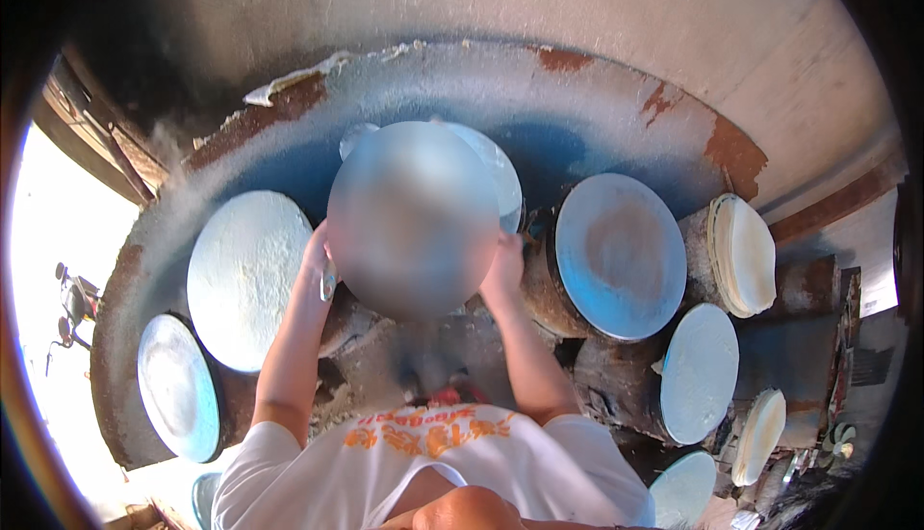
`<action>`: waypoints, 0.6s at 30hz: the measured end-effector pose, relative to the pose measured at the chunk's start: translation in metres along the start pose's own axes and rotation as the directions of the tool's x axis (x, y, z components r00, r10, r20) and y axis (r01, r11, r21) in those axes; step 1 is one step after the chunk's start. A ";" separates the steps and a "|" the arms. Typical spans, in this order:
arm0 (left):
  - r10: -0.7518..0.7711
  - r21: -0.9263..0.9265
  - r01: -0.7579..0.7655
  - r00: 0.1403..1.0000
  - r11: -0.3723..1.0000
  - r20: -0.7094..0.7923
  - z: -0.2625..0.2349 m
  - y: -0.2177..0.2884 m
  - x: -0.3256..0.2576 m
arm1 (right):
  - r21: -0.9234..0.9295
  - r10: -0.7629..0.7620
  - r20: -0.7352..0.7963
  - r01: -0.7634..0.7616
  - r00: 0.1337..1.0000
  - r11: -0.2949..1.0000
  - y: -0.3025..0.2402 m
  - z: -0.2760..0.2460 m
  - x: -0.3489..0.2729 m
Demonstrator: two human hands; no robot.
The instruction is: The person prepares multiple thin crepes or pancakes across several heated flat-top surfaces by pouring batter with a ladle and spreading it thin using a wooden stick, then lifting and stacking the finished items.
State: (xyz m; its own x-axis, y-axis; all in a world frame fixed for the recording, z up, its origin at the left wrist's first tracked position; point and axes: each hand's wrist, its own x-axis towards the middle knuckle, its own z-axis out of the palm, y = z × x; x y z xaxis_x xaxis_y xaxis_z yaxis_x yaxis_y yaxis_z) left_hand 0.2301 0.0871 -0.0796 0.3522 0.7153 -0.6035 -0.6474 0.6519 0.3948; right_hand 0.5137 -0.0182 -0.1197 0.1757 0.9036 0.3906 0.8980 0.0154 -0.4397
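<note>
Both my forearms reach forward to a round blurred patch that covers the middle of the view. At the patch's left edge is my left hand [320, 249], its fingers mostly hidden by the blur. A small pale, patterned piece [328, 281] shows at that wrist; I cannot make out what it is. My right hand [502, 265] is at the patch's right edge, smeared, with its fingers hidden too. Behind the patch, part of a round griddle [499, 169] with a pale surface shows. What lies between my hands is hidden.
Several round griddles surround me: a white-coated one [248, 280] and a smaller one [176, 387] at left, a brown-centred one [626, 256] and a pale one [701, 373] at right. Stacks of thin flatbreads [746, 256] stand far right. A curved, rust-patched metal sheet [462, 73] rises behind.
</note>
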 end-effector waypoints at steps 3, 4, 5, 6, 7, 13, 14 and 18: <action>0.016 -0.433 0.365 0.749 0.824 0.662 0.008 -0.017 -0.011 | -0.094 0.098 -0.068 -0.104 0.993 0.990 0.022 -0.025 0.010; 0.033 -0.441 0.352 0.750 0.826 0.661 0.011 -0.025 -0.015 | -0.102 0.068 -0.054 -0.073 0.996 0.992 0.030 -0.022 0.015; 0.075 -0.468 0.374 0.712 0.801 0.698 0.014 -0.030 -0.019 | -0.084 0.021 -0.002 -0.021 1.000 0.996 0.033 -0.010 0.024; 0.124 -0.496 0.397 0.672 0.772 0.730 0.016 -0.035 -0.020 | -0.065 -0.033 0.054 0.036 0.998 0.997 0.031 0.001 0.035; 0.160 -0.490 0.381 0.639 0.784 0.753 0.019 -0.039 -0.020 | -0.082 -0.081 0.126 0.092 0.989 0.992 0.030 0.010 0.047; 0.225 -0.607 0.300 0.737 0.736 0.637 0.052 -0.069 -0.074 | 0.142 -0.224 0.262 0.192 0.939 0.971 0.006 0.017 0.070; 0.253 -0.661 0.246 0.786 0.709 0.564 0.069 -0.070 -0.083 | 0.178 -0.275 0.252 0.235 0.928 0.956 0.005 0.016 0.078; 0.296 -0.658 0.168 0.792 0.734 0.533 0.072 -0.078 -0.101 | 0.373 -0.401 0.242 0.297 0.883 0.879 0.022 -0.019 0.074</action>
State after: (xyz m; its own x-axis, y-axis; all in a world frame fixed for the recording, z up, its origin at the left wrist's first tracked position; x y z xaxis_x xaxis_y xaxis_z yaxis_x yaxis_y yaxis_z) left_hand 0.2934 -0.0176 0.0000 0.4475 0.8943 0.0080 -0.8608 0.4331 -0.2673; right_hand 0.5539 0.0409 -0.0851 -0.3028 0.8957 0.3256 0.6911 0.4416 -0.5721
